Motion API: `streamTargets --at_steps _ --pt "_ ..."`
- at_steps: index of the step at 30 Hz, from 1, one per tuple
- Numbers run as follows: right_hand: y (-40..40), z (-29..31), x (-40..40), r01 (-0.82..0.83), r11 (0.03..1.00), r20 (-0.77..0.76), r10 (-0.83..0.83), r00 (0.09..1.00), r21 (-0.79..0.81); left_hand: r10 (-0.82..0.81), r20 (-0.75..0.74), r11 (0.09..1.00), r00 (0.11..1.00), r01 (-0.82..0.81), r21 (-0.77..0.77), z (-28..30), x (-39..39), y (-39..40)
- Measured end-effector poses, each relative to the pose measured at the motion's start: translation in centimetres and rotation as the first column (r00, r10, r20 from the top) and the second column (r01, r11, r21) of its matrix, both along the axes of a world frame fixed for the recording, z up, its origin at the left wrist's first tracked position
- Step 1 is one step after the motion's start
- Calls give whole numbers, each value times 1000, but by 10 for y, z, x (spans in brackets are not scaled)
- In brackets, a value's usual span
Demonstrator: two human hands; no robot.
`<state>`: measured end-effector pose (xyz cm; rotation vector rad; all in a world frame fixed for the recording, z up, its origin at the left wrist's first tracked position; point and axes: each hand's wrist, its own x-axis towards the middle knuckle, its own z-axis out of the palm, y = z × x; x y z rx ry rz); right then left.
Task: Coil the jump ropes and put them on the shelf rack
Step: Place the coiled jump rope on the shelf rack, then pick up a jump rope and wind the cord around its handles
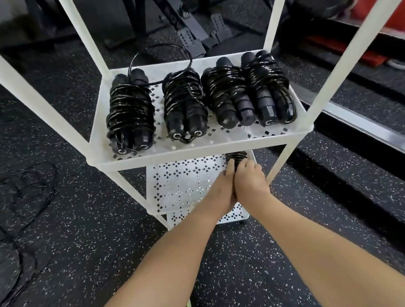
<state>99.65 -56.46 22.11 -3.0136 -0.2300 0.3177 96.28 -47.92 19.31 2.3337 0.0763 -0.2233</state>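
Coiled jump rope [236,157] between both hands' fingertips [229,166]

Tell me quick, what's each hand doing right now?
Left hand: holding the coiled jump rope on the lower shelf.
Right hand: holding the same coiled jump rope from the other side.

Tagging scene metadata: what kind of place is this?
Likely a gym. Black rubber flooring with white speckles, black metal exercise-machine frames behind, and coiled black jump ropes on a white perforated metal shelf rack. One uncoiled black jump rope lies on the floor.
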Motion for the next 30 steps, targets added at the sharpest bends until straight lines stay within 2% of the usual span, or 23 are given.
streamTargets --at_steps 1,3,7,10,14,17,22,26,30 --pt "0 6 -3 -15 1000 24 15 1000 19 9 31 1000 999 -10 25 -2 1 0" --pt "-3 4 -8 -96 995 74 99 992 -39 -17 -23 995 1000 19 102 3 0 -2" --pt "-6 3 -11 -208 970 62 217 974 -128 -26 -91 907 995 62 417 16 -8 -6" --pt "-8 11 -14 -160 986 -14 159 987 -40 -41 -111 854 993 92 512 25 -12 -2" --pt "-9 32 -22 -180 984 -37 180 983 -4 -74 -91 810 993 113 576 43 -20 2" --pt "-8 53 -35 -244 969 -23 243 970 -36 -50 -96 822 994 96 561 59 -37 7" --pt "19 93 -84 -373 925 -18 373 928 -68 -55 -45 799 997 71 597 97 -99 38" --pt "72 110 -147 -552 829 -40 551 834 -89 60 -74 802 995 -4 597 124 -182 84" --pt "140 124 -231 -702 712 -30 702 711 6 238 -90 791 967 -140 595 136 -292 146"
